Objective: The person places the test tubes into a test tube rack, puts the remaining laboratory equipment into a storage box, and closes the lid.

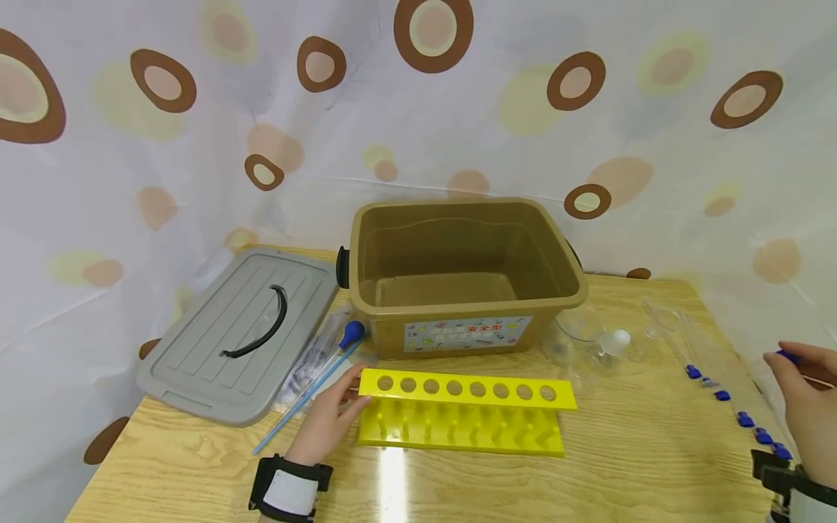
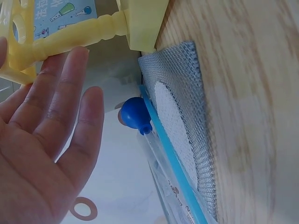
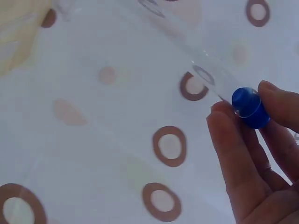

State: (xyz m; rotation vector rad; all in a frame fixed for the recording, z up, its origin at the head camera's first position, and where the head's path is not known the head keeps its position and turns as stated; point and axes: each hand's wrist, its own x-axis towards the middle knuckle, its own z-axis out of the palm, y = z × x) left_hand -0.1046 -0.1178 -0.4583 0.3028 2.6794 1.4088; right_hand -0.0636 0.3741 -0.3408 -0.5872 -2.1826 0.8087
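Note:
A yellow test tube rack [image 1: 467,399] with a row of round holes lies in front of the brown bin. At its left end my left hand [image 1: 330,418] grips the top plate, thumb in front and fingertips behind. The left wrist view shows those fingers [image 2: 77,91] nearly straight beside the rack's post [image 2: 77,35]. Far right, my right hand [image 1: 807,403] is raised near the table's edge. It pinches the blue stopper [image 3: 250,107] of a clear test tube [image 3: 203,67], seen in the right wrist view. Several other blue-stoppered test tubes [image 1: 722,395] lie below that hand.
Behind the rack stands the open brown bin [image 1: 467,310]. Its grey lid [image 1: 242,334] with a black handle lies left. Between them are a blue-bulb dropper [image 1: 352,333], a blue stick [image 1: 288,418] and a wire gauze [image 2: 201,107]. Clear glassware [image 1: 578,334] sits right of the bin.

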